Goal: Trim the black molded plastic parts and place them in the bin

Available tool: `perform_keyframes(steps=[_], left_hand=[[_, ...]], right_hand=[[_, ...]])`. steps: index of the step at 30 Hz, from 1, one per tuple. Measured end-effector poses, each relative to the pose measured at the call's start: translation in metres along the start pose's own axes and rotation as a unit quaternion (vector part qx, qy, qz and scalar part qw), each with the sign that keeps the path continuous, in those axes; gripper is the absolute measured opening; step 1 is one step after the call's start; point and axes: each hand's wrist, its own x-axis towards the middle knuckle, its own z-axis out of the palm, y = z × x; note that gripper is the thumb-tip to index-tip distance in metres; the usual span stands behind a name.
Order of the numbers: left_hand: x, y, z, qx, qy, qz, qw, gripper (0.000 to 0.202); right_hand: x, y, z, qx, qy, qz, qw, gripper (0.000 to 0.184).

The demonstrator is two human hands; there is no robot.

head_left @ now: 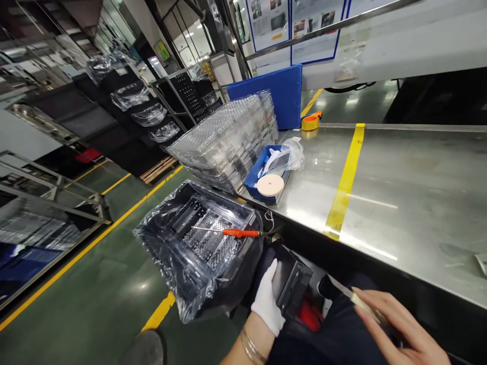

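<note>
My left hand, in a white glove, is shut on a black rectangular moulded part, and bracelets show on that wrist. My right hand is bare and holds a pale-handled trimming knife, its blade pointing toward the black part without touching it. Beside my left hand sits a black crate lined with plastic film, holding metal mesh pieces. A screwdriver with an orange handle lies across the crate. Dark trousers show below my hands.
A steel workbench with a yellow tape stripe runs to the right. On it are a blue tray holding a pale disc and plastic bag, and an orange tape roll. Stacked transparent trays stand beside it. Racks line the green floor.
</note>
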Motion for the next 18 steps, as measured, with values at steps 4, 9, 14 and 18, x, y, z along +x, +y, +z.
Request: perform_keyframes(steps=[4,9,14,18], left_hand=[[0.001,0.001,0.003,0.012,-0.076,-0.051,0.996,0.047],[0.007,0.009,0.005,0.003,-0.107,-0.008,0.994,0.056],[0.009,0.035,0.001,-0.022,-0.090,0.000,0.996,0.046],[0.011,0.049,-0.001,0.000,-0.120,-0.026,0.992,0.051]], right_hand=[[0.020,-0.021,0.017,0.026,-0.033,-0.085,0.995,0.021],[0.026,-0.020,0.016,0.019,-0.017,-0.052,0.998,0.021],[0.014,0.000,-0.008,-0.026,0.018,0.059,0.998,0.022],[0.018,-0.014,-0.013,0.016,-0.143,-0.029,0.989,0.017]])
